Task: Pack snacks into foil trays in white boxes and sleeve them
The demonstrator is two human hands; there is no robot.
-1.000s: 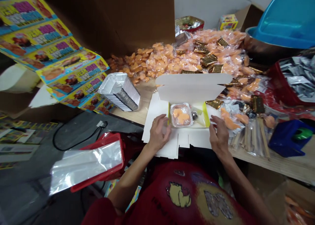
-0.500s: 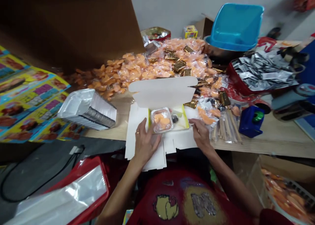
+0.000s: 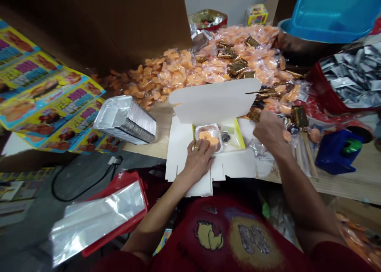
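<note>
An open white carton with a yellow inner edge lies on the table, lid raised. In its left half sits a foil tray with orange pieces, apparently in clear wrap. A small round black item rests to the tray's right. My left hand lies over the tray's near-left rim, fingers stretched out onto the orange pieces. Right of the carton, my right hand is smeared by motion above small packets; its fingers are hidden, so any hold is unclear. A crumpled clear bag is just below it.
A stack of foil trays stands left, beside printed box sheets. Behind the carton spreads a heap of bagged orange pieces with gold packets. Wooden sticks, a blue tape dispenser and a red tray of silver sachets are right.
My left hand has moved from beside the carton onto the foil tray. My right hand has left the carton's right edge and gone up over the packets. The view has turned slightly left.
</note>
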